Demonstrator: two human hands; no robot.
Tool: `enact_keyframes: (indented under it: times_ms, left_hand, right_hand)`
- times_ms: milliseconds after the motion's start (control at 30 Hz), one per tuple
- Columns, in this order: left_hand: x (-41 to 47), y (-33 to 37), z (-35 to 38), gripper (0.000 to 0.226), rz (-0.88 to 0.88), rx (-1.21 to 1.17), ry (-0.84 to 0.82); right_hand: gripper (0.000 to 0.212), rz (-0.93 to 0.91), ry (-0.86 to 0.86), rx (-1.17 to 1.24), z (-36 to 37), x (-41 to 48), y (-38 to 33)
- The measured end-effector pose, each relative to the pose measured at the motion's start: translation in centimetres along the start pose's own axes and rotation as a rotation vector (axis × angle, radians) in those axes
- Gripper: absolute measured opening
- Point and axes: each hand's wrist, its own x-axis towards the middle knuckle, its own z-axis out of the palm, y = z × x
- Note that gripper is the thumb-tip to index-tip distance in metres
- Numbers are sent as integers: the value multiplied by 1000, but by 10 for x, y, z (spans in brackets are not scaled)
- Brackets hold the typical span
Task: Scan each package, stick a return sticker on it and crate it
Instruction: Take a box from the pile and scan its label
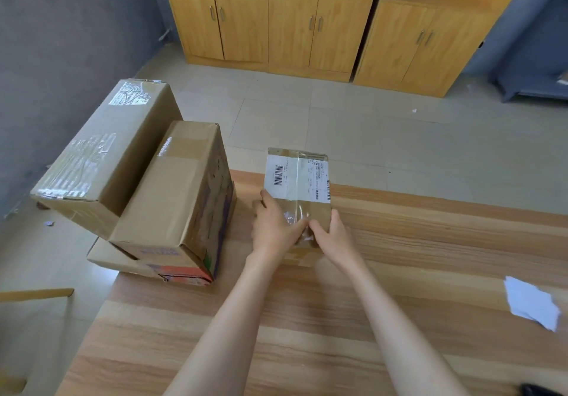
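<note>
Forearms outstretched, we are gripping the package (318,214) between left hand (273,226) and right hand (333,239), its barcode label (296,179) lying just ahead of them; scanning is probably coming next, calling for that label staying upward.

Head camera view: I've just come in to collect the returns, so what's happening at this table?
A person grips a small cardboard package with both hands, left hand on its near left side and right hand on its near right, at the far edge of the wooden table. Its shipping label faces up. No return sticker shows on top. Larger cardboard boxes are stacked to the left, and white paper lies to the right.
</note>
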Motion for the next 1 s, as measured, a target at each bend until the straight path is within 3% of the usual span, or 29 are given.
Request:
enact_keyframes:
  times_ms: [333, 500, 633, 767, 1000]
  left_hand:
    - [-80, 46, 77, 102, 89, -34, -89]
    - [-125, 70, 121, 100, 55, -54, -107]
    - [-163, 95, 162, 102, 9, -93, -91]
    - [-194, 111, 200, 103, -54, -96, -73]
    - [-214, 115, 223, 103, -120, -98, -21]
  right_hand:
    - [62, 113, 90, -42, -75, -62, 81]
    - [61, 126, 62, -41, -109, -88, 131]
    - [74, 129, 9, -42, -141, -105, 175]
    - [61, 112, -29, -9, -165, -116, 217]
    - [71, 116, -127, 51, -178, -129, 239]
